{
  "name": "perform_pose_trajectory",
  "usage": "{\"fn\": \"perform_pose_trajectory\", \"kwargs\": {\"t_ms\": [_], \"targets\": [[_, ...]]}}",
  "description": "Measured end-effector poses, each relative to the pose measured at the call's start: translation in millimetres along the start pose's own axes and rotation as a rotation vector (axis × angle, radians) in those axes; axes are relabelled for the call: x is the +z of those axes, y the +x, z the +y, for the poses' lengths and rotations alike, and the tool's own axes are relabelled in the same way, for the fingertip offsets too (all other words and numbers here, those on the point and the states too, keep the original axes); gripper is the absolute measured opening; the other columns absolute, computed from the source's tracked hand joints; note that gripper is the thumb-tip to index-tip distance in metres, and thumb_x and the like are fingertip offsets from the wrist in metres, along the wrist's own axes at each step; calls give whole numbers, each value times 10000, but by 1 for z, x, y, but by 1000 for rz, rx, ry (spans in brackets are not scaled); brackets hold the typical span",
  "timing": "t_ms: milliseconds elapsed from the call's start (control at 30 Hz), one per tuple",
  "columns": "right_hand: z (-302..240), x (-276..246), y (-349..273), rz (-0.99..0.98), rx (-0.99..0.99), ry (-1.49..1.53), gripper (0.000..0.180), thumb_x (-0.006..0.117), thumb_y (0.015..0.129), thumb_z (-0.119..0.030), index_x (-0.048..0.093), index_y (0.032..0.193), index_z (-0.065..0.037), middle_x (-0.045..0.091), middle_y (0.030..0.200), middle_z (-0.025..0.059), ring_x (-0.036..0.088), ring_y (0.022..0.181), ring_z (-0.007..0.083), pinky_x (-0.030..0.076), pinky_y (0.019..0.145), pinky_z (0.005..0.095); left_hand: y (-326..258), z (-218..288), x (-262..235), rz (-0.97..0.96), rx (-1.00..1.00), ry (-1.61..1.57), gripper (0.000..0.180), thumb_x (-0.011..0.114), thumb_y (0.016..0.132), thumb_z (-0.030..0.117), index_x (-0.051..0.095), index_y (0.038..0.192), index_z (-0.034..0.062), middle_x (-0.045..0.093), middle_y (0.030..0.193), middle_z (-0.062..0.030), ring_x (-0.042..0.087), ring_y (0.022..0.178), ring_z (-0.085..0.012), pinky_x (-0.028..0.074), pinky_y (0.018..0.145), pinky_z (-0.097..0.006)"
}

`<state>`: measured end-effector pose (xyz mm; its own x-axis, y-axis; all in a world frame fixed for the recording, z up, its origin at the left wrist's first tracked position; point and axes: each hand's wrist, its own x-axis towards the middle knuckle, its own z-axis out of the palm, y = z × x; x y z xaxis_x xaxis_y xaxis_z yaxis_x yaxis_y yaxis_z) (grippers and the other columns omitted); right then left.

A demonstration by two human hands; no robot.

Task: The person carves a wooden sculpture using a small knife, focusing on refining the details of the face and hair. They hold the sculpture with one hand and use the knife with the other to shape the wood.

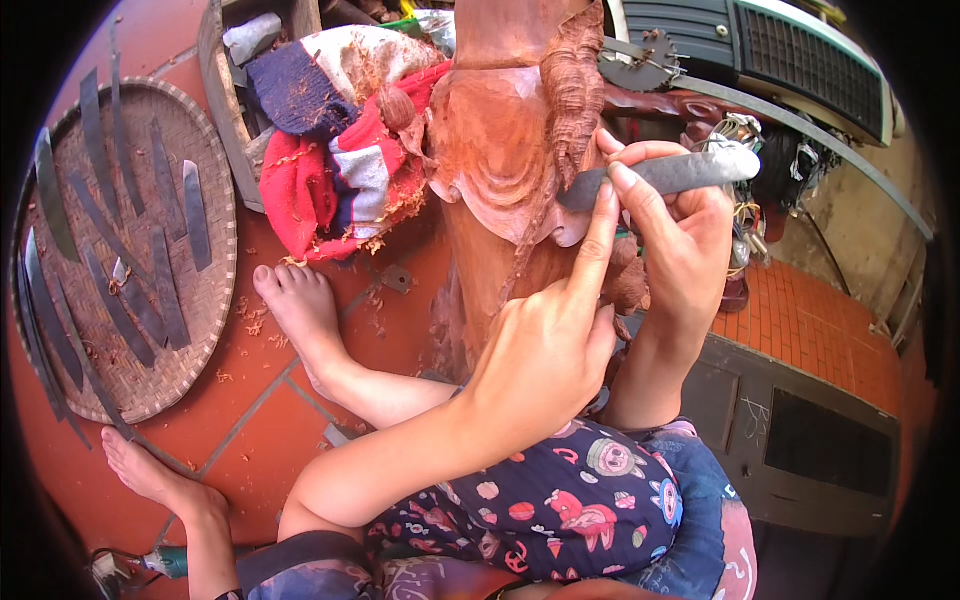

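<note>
A carved reddish-brown wooden piece (495, 130) stands upright before me, with curved, scalloped relief on its face. My right hand (680, 225) is closed around a flat grey carving chisel (675, 175), whose pale rounded end sticks out to the right. The chisel's other end meets the wood beside a rough, ridged strip of carving (574, 85). My left hand (545, 340) reaches across from the lower left. Its index finger is stretched out and presses on the blade near the wood, the other fingers curled and partly hidden.
Several flat steel blades lie in a round woven tray (215, 330) on the red tiles. Red, white and blue cloth (350, 150) dusted with shavings lies against the wood, beside a wooden crate (225, 110). Dark cabinet panels (820, 440) and an appliance (800, 60) stand at right.
</note>
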<state>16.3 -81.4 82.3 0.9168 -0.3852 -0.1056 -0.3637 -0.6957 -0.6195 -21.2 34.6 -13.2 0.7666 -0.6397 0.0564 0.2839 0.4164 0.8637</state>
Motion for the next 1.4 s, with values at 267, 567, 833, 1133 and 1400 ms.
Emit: {"fn": "perform_pose_trajectory", "kwargs": {"t_ms": [267, 567, 833, 1133, 1400], "targets": [[-12, 6, 3, -21, -35, -217, 94, 678, 881, -21, 701, 935, 52, 702, 750, 71, 644, 702, 74, 517, 643, 241, -2, 0, 0, 9, -15, -4, 890, 595, 878, 17, 61, 1590, 16, 702, 816, -193, 710, 756, -387, 556, 717, -455], [-15, 8, -1, -57, -26, -316, 89, 673, 915, 17, 668, 994, 57, 683, 875, 36, 629, 789, 75, 510, 709, 223, -5, 1, 0, -11, -54, -35, 905, 594, 868, 15, 41, 1585, -2, 710, 843, -210, 709, 756, -391, 552, 719, -461], [-4, 6, 1, -11, -108, -210, 95, 686, 881, -11, 683, 945, 59, 701, 777, 53, 648, 724, 78, 519, 627, 240, -4, 1, -1, 8, 0, -56, 889, 590, 866, -3, 71, 1588, 3, 706, 806, -208, 714, 726, -370, 558, 699, -451], [5, -4, 2, -34, -20, 38, 82, 665, 904, 16, 690, 958, 73, 709, 836, 62, 678, 789, 111, 550, 831, 292, -2, -1, 3, 19, 36, -32, 883, 599, 856, 5, 107, 1589, 17, 697, 774, -202, 705, 700, -372, 554, 682, -456], [13, -13, 4, -90, 37, 139, 111, 690, 906, -21, 693, 982, 59, 723, 988, 128, 679, 988, 164, 522, 917, 317, -2, 0, 4, 0, 7, 15, 872, 597, 856, 2, 125, 1589, 20, 681, 766, -229, 687, 681, -400, 540, 652, -481]]}}
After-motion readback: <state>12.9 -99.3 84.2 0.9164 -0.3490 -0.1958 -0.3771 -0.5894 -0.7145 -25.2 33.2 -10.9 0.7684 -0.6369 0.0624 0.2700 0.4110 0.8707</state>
